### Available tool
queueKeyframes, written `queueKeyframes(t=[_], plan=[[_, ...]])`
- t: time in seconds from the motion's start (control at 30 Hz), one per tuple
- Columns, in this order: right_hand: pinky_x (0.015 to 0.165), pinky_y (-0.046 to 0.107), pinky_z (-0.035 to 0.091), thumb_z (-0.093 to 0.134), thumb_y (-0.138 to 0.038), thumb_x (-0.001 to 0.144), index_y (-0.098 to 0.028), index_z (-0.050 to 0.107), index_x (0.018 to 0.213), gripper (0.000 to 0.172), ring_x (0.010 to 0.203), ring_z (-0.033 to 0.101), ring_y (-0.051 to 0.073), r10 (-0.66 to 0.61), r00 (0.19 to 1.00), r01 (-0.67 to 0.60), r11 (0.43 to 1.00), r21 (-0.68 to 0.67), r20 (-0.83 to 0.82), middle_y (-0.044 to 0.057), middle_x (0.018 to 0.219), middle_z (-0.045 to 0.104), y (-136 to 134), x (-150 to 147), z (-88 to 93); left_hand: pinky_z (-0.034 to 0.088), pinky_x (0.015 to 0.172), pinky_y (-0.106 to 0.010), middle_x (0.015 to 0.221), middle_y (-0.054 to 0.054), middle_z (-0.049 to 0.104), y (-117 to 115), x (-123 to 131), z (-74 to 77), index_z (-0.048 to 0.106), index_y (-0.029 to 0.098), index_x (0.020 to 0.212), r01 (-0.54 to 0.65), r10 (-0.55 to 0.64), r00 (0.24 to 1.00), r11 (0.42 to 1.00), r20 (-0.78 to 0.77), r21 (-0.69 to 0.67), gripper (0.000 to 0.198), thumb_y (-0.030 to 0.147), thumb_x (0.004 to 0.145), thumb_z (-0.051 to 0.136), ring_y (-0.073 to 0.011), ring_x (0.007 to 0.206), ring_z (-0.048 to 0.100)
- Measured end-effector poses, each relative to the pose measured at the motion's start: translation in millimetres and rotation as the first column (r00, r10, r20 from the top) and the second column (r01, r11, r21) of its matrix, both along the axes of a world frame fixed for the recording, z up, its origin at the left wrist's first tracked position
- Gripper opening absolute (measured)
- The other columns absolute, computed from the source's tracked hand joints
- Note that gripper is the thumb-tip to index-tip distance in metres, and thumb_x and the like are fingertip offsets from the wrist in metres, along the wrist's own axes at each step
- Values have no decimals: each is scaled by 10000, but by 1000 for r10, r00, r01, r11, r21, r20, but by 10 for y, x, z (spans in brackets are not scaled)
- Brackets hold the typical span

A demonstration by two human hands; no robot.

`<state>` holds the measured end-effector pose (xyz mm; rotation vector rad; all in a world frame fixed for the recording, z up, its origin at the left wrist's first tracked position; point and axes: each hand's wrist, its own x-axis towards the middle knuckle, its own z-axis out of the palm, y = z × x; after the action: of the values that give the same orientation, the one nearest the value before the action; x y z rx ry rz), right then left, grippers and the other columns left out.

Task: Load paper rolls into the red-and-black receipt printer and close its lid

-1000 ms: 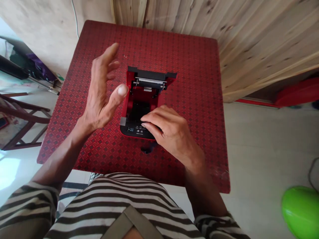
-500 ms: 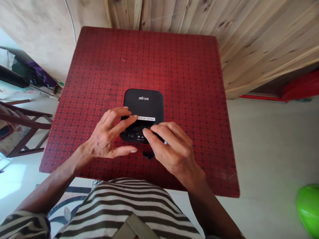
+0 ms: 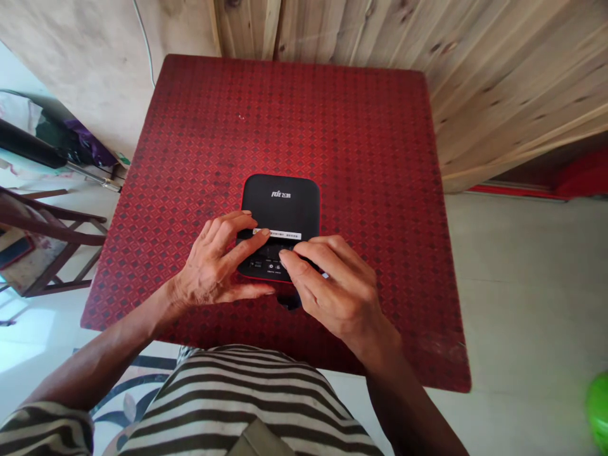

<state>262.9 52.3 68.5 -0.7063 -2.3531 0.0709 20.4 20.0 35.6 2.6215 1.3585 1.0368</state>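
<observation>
A small black device [image 3: 282, 206] with a red rim lies flat on the table, showing a white logo, a white label strip and a recessed section with sockets along its near end. My left hand [image 3: 218, 259] is spread over its left side, fingertips on the label and upper surface, thumb extended by the near edge. My right hand [image 3: 335, 282] is closed in a pinch at the recess, thumb and forefinger together. Whatever they grip is hidden. A small black piece [image 3: 289, 301] pokes out beneath the right hand, and a tiny white bit shows beside its fingers.
Under the device is a table with a red patterned cover [image 3: 370, 158]. A wooden plank wall [image 3: 361, 31] stands behind it. To the left are a dark wooden chair [image 3: 57, 237] and a black pole [image 3: 28, 144]; a green object [image 3: 599, 405] is at lower right.
The whole view has shifted slightly, so everything sits a bit further right and lower. My left thumb has come nearer to the device's near edge. The right hand keeps its pinch.
</observation>
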Motion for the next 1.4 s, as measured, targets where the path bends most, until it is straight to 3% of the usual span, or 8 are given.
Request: queueKeyframes(t=[0.1,0.2,0.3,0.43,0.57,0.77,1.03,1.4], plan=[[814,392,622,720,-113,980,-180,725,1167,198,875,695,228,-10,997,4,997,-82,-73,79,972,794,45,70,8,594,1072,-564,1355,-192,637,-16,9,-4,557,200,1512,-8,8,1000,1000,4,-3,795,695,917,742,-365,1328,632],[807,388,619,713,-241,1016,-264,727,1249,235,886,735,220,-200,942,128,956,-264,-269,50,1018,808,215,210,-116,561,1146,-567,1443,-197,571,-71,10,-15,543,205,1534,-30,32,998,999,53,-41,811,687,915,750,-361,1389,589],[808,389,618,632,-368,1066,-308,752,1208,196,918,774,224,-394,866,198,836,-512,-308,40,1077,825,479,315,-418,525,1203,-603,1565,-220,459,-146,5,-111,433,211,1632,-142,148,979,988,138,-55,1039,733,823,822,-398,1486,502],[890,430,621,598,-458,1056,-276,748,1211,282,1042,790,262,-323,910,70,736,-674,-259,71,1155,828,735,285,-833,637,1052,-564,1586,-236,453,-206,0,-339,188,237,1726,-198,244,939,960,243,-199,1233,789,807,797,-380,1397,591],[824,391,600,595,-407,1040,-241,762,1103,244,928,766,225,-241,928,19,791,-611,-283,64,1072,815,780,211,-988,676,949,-463,1456,-206,614,-201,1,-445,228,228,1711,-175,213,959,963,184,-206,1123,749,872,761,-323,1253,692],[706,339,524,576,-369,1030,-230,715,1023,197,808,668,197,-182,943,38,890,-454,-279,40,916,723,761,201,-1029,663,1000,-478,1453,-221,654,-217,11,-406,248,190,1710,-202,224,964,968,143,-149,1072,731,913,719,-334,1277,699],[743,346,497,461,-317,1073,-254,596,964,185,863,611,192,-155,965,44,890,-454,-211,89,995,684,722,181,-1012,653,988,-454,1411,-161,680,-466,47,-358,381,250,1652,-280,274,958,958,84,67,948,401,870,896,-293,1247,709],[844,345,509,446,-320,1085,-222,593,1185,203,927,600,187,-121,983,49,897,-440,-137,94,1046,675,741,215,-1032,646,905,-446,1233,-119,718,-377,58,-437,529,230,1501,-297,289,954,945,76,140,669,457,931,797,-283,1121,724]])
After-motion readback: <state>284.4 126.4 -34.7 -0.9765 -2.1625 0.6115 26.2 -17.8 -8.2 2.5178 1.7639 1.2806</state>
